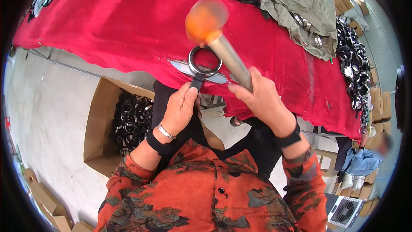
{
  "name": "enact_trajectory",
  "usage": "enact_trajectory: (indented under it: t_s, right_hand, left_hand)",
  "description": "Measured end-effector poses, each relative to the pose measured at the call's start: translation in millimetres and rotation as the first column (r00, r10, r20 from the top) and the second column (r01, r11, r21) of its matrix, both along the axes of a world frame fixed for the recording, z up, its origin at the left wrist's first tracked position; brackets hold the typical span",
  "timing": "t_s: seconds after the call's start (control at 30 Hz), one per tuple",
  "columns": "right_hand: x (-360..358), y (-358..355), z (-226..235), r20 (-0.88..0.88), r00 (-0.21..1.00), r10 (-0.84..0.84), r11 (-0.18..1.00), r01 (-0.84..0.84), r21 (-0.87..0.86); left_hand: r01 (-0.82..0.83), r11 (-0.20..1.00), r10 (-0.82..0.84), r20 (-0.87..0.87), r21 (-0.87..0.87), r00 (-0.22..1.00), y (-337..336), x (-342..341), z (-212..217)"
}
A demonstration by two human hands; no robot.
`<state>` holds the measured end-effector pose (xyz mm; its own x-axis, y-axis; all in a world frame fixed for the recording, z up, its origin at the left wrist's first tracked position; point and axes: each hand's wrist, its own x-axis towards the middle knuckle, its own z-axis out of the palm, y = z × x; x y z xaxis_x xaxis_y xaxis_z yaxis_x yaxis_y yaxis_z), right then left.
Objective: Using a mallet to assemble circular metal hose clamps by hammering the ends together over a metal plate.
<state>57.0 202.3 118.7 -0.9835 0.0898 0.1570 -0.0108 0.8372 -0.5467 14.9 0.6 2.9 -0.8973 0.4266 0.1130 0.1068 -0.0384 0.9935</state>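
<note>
My left hand (180, 104) pinches the short black handle of a ring-shaped part (205, 61), a dark and silvery metal ring. That ring rests over a pale metal strip (182, 67) near the front edge of the red cloth. In my right hand (265, 99) is a mallet (234, 62), its fingers wrapped round the light handle. The mallet's orange head is blurred and hangs just beyond the ring, with its handle passing beside the ring's right side. I cannot tell whether the head touches anything.
A red-covered table (141, 13) spans the front. Under its left side, a cardboard box (98, 131) holds many black ring parts. Further parts lie heaped at the right end (349, 66), partly under a grey-green sheet (296, 4). Another person (362, 161) is at far right.
</note>
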Motion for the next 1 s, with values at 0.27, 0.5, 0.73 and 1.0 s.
enact_trajectory:
  t_s: [0.27,0.5,0.73,1.0]
  right_hand:
    - [26,-21,20,-0.008,0.995,0.098,0.994,-0.098,-0.048]
    - [55,-15,2,0.111,0.974,0.198,0.972,-0.21,0.107]
    - [109,2,-52,0.24,0.953,-0.183,0.886,0.266,-0.381]
    - [115,32,-31,0.372,0.927,0.041,0.298,0.344,-0.89]
  left_hand:
    - [-0.047,0.998,0.049,0.042,-0.042,0.998,-4,1,5]
    - [-0.081,0.997,0.081,-0.048,0.002,0.996,-4,-3,-9]
    - [0.006,1.0,-0.005,0.138,-0.008,0.99,0,-3,10]
    - [0.054,0.991,-0.011,0.324,-0.125,0.946,-93,2,47]
